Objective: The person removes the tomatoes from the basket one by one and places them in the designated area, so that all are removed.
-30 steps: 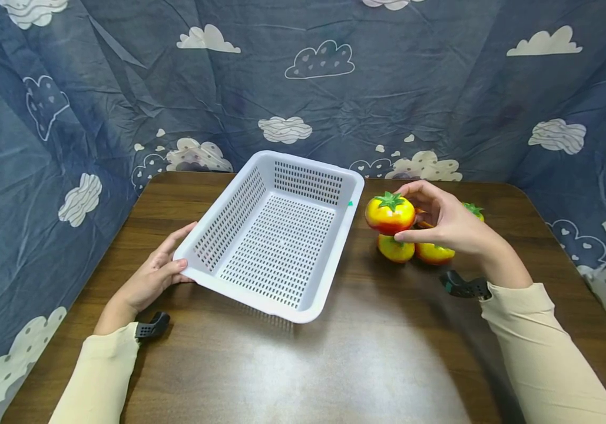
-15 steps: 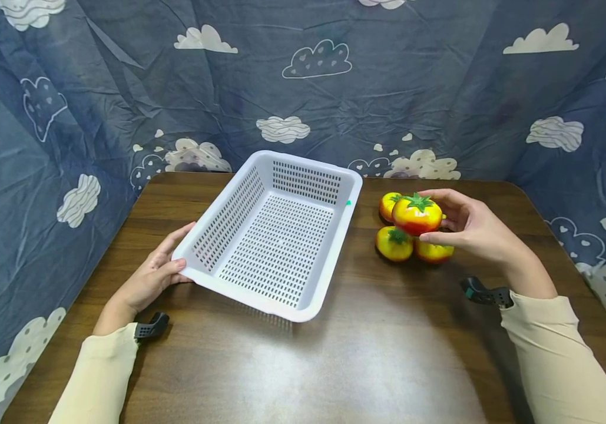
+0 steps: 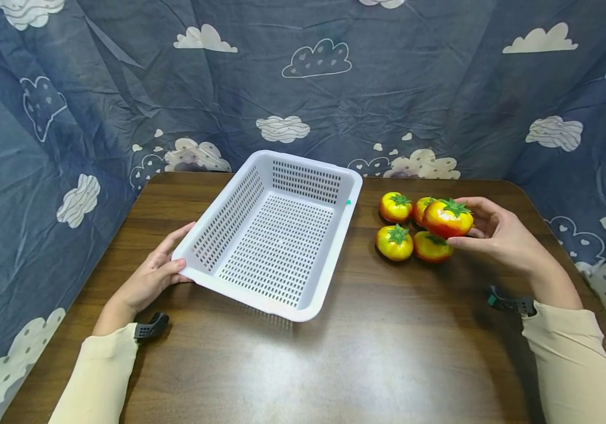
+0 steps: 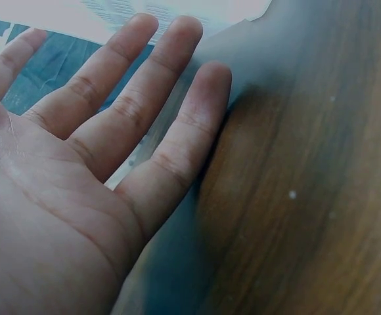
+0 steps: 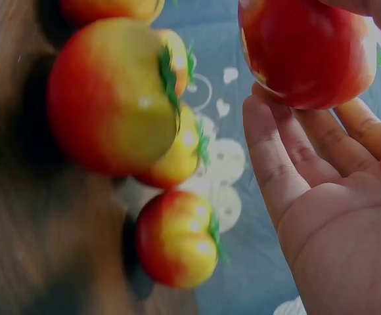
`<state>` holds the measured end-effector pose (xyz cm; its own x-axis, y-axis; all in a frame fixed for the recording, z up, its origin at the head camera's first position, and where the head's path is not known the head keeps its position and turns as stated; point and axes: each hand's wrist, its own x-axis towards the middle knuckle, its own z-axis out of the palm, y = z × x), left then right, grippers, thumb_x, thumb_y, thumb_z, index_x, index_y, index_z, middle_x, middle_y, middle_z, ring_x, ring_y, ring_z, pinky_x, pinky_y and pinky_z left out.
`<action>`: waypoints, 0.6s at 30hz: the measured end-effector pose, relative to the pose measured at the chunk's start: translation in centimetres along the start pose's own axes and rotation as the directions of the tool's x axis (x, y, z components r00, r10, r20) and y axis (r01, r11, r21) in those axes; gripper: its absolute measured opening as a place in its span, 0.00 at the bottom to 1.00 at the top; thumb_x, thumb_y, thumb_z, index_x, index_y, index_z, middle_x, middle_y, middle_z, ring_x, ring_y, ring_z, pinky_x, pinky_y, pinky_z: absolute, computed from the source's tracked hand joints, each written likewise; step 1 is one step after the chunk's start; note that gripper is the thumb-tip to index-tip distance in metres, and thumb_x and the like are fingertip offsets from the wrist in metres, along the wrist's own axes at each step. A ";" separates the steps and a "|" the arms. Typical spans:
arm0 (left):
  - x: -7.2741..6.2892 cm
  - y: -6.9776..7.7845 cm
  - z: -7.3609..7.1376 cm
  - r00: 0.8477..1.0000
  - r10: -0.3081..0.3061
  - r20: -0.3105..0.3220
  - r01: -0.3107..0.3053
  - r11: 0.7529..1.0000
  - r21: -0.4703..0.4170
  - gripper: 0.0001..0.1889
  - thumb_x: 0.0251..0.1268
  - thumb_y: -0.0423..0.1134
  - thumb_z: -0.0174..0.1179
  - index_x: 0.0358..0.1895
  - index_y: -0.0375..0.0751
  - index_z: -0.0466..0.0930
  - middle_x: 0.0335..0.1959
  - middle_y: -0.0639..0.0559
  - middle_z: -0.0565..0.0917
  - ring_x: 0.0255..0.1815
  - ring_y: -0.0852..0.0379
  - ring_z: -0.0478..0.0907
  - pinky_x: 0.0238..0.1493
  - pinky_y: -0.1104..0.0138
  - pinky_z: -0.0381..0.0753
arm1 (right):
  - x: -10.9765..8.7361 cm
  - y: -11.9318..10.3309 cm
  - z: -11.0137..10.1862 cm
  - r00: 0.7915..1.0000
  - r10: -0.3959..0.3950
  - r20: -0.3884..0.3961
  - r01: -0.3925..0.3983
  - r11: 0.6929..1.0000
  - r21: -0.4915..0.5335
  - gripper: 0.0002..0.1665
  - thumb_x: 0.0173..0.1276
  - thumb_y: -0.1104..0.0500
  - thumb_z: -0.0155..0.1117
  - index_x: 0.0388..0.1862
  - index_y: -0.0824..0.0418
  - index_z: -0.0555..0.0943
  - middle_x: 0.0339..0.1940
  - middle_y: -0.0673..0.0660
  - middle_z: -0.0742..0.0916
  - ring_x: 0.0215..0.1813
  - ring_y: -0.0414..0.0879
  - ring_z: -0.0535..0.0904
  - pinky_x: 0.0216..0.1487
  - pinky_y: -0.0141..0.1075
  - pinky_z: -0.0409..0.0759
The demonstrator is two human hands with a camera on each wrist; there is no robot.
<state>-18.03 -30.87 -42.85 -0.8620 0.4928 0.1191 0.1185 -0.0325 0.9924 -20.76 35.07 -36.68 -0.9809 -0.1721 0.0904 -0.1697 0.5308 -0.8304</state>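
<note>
My right hand (image 3: 504,235) holds a glossy red-and-yellow tomato (image 3: 448,219) with a green leafy top, thumb on the near side and fingers behind. In the right wrist view the held tomato (image 5: 305,52) looks deep red, its top cut off by the frame. It is above a cluster of similar tomatoes (image 3: 394,242), partly hiding two of them. My left hand (image 3: 149,277) grips the near left corner of a white perforated plastic basket (image 3: 329,277), thumb over the rim. Nothing lies inside the basket. In the left wrist view, the fingers (image 4: 134,111) reach toward its pale wall.
Both hands work over a brown wooden table (image 3: 377,353). Several tomatoes stand close together right of the basket; one tomato (image 5: 177,239) is apart from the nearest one in the right wrist view. A blue cloud-patterned cloth (image 3: 414,88) hangs behind the table.
My right hand has moved right with the tomato, away from the basket, uncovering tomatoes on the table behind it. The left hand and basket have stayed in place.
</note>
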 end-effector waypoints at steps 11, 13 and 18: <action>0.0 -0.1 0.0 1.000 0.004 0.003 -0.004 1.000 0.001 0.37 0.83 0.26 0.43 0.89 0.55 0.49 0.73 0.57 0.77 0.62 0.59 0.85 0.55 0.65 0.89 | -1.3 3.1 -1.5 0.999 0.036 -0.033 -0.034 0.998 0.054 0.38 0.68 0.71 0.74 0.72 0.51 0.73 0.57 0.33 0.83 0.52 0.25 0.85 0.50 0.19 0.83; 0.0 -0.1 0.0 1.000 0.005 0.004 -0.005 1.000 0.000 0.37 0.83 0.26 0.42 0.89 0.55 0.49 0.73 0.58 0.77 0.62 0.59 0.85 0.55 0.65 0.89 | -1.6 3.6 -1.8 0.996 0.076 -0.036 -0.075 0.996 0.050 0.37 0.70 0.68 0.74 0.73 0.48 0.72 0.57 0.32 0.82 0.52 0.24 0.84 0.50 0.18 0.83; 0.0 -0.2 -0.1 1.000 0.004 0.004 -0.004 1.000 0.000 0.37 0.83 0.27 0.42 0.89 0.56 0.49 0.73 0.57 0.77 0.62 0.59 0.85 0.55 0.65 0.89 | -2.1 5.0 -2.5 0.989 0.146 -0.031 -0.144 0.988 0.057 0.37 0.72 0.65 0.73 0.74 0.45 0.70 0.57 0.30 0.82 0.52 0.24 0.82 0.50 0.18 0.82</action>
<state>-18.13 -30.94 -43.05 -0.8596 0.4960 0.1226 0.1214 -0.0347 0.9920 -19.77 40.21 -39.67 -0.9976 -0.0670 -0.0153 -0.0205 0.5018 -0.8647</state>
